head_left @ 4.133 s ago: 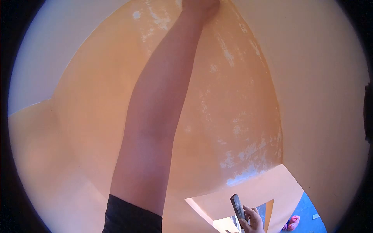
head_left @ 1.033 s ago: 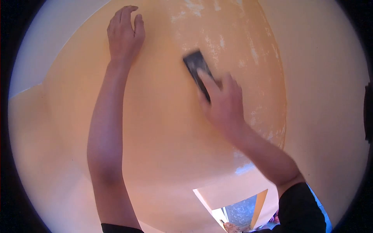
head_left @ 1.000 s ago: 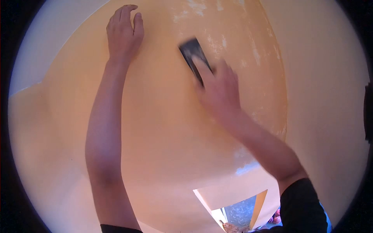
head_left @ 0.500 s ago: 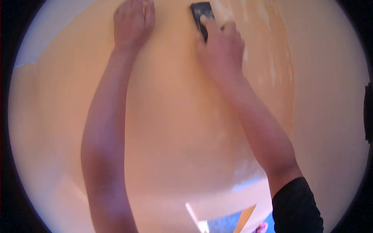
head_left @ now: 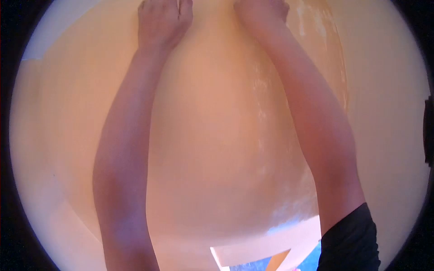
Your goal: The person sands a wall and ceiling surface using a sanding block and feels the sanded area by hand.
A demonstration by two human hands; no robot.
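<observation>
A broad peach-coloured wall surface [head_left: 208, 117] fills most of the view, with whitish streaks and a darker band on its right side. My left hand [head_left: 165, 22] rests on it at the upper left. Its thumb is a little apart from the fingers, and the fingertips run past the top edge. To its right, my right hand [head_left: 264, 13] is against the same surface, partly cut off by the top edge. The black flat block it was gripping half a second ago is out of sight above the frame, and the fingers look curled.
At the bottom there is a pale-framed opening [head_left: 257, 246] with blue and an orange-brown strip showing through it. A paler area [head_left: 58, 20] borders the peach surface at the upper left. A dark object [head_left: 428, 131] shows at the far right edge.
My right hand has moved up and slightly right, taking the black block out of view. My left hand has shifted slightly right within the picture.
</observation>
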